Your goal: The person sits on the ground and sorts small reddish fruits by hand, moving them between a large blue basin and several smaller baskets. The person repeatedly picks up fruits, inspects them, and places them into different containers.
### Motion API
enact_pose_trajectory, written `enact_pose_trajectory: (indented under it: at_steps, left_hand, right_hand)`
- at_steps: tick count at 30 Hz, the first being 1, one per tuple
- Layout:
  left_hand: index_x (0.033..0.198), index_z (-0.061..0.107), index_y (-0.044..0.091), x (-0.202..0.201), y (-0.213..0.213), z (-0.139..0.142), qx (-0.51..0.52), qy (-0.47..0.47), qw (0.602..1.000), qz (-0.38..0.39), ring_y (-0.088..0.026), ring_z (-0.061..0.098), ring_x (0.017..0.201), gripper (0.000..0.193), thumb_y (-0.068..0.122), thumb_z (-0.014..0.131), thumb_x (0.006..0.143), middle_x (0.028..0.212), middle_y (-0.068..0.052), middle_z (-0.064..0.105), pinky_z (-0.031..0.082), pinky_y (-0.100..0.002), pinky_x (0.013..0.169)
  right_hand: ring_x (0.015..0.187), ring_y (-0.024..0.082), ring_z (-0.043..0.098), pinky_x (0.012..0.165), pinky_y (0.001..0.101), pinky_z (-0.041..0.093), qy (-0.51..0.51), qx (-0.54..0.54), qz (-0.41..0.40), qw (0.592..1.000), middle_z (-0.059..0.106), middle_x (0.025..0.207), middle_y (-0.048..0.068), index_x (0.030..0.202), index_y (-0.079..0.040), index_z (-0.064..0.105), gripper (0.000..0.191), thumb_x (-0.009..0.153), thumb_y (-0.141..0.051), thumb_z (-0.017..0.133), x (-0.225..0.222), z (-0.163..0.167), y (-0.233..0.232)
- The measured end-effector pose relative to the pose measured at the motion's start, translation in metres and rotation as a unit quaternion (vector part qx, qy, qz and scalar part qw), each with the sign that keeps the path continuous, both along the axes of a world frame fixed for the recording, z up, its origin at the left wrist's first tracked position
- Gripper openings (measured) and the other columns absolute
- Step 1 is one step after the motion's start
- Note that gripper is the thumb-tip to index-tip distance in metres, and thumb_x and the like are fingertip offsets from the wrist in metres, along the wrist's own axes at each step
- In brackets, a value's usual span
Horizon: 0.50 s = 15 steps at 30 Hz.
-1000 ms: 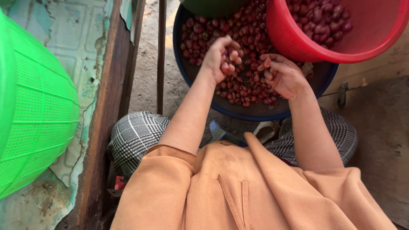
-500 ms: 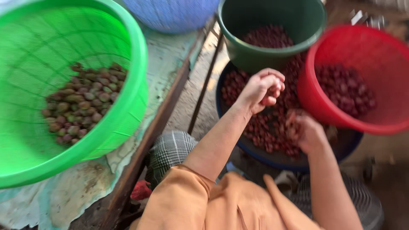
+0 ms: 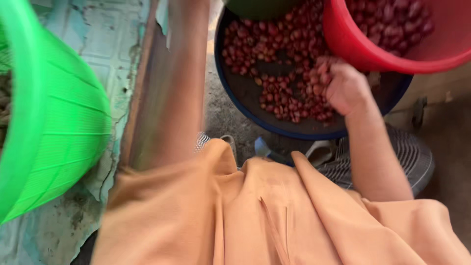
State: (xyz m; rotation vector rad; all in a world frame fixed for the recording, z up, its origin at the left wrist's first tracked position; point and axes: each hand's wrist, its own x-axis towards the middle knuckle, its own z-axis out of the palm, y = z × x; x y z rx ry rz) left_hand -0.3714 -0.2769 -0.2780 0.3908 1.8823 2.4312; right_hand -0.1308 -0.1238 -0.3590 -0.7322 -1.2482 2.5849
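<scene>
A dark blue basin (image 3: 245,110) on the ground holds a heap of small red seeds (image 3: 279,93). My right hand (image 3: 346,88) rests in that heap at the basin's right side, fingers curled around several seeds. My left forearm (image 3: 179,83) is a blur stretching up past the top edge, so my left hand is out of sight. A red basin (image 3: 353,54) with more red seeds overlaps the blue basin's far right rim, just above my right hand.
A bright green mesh basket (image 3: 64,122) fills the left side, standing on a worn pale sheet (image 3: 113,44). A wooden plank edge (image 3: 142,88) runs between it and the basins. A dark green bowl (image 3: 260,7) shows at the top. My orange garment and checked trousers (image 3: 407,157) fill the bottom.
The view has swung right and down, so the green basket's inside is mostly out of sight. My left hand has lifted out of the blue basin and left the frame. My right hand stays in the seeds.
</scene>
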Motion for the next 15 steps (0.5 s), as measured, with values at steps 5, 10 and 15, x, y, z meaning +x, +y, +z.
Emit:
enact_pose_trajectory:
  at_steps: [5,10,15]
  left_hand:
    - [0.105,0.066,0.016,0.089,-0.009,-0.029,0.087,-0.414,0.864,-0.272,-0.023,0.068,0.078,0.057,0.063,0.040,0.087,0.088,-0.009,0.072,0.062,-0.041,0.051]
    - [0.108,0.069,0.003,0.107,-0.012,-0.090,0.107,-0.448,0.822,-0.334,-0.031,0.071,0.079,0.056,0.056,0.052,0.096,0.086,-0.015,0.071,0.061,-0.043,0.063]
    - [0.104,0.075,0.007,0.069,-0.046,-0.161,-0.189,-0.189,0.925,-0.270,-0.022,0.065,0.066,0.031,0.036,0.065,0.104,0.082,-0.010,0.070,0.049,-0.038,0.060]
  right_hand:
    - [0.118,0.026,0.065,0.101,0.0361,0.056,0.119,0.076,0.018,0.990,0.070,0.126,0.012,0.142,-0.004,0.059,0.045,0.104,-0.027,0.056,0.006,0.025,-0.005]
    - [0.113,0.022,0.074,0.100,0.0363,0.060,-0.002,0.639,-0.054,0.768,0.074,0.121,0.010,0.118,-0.007,0.071,0.020,0.099,-0.004,0.065,0.015,0.009,-0.024]
    - [0.102,0.034,0.068,0.088,0.0430,0.055,0.001,0.746,0.195,0.636,0.069,0.110,0.013,0.116,-0.017,0.076,0.045,0.078,0.006,0.068,0.014,-0.041,-0.057]
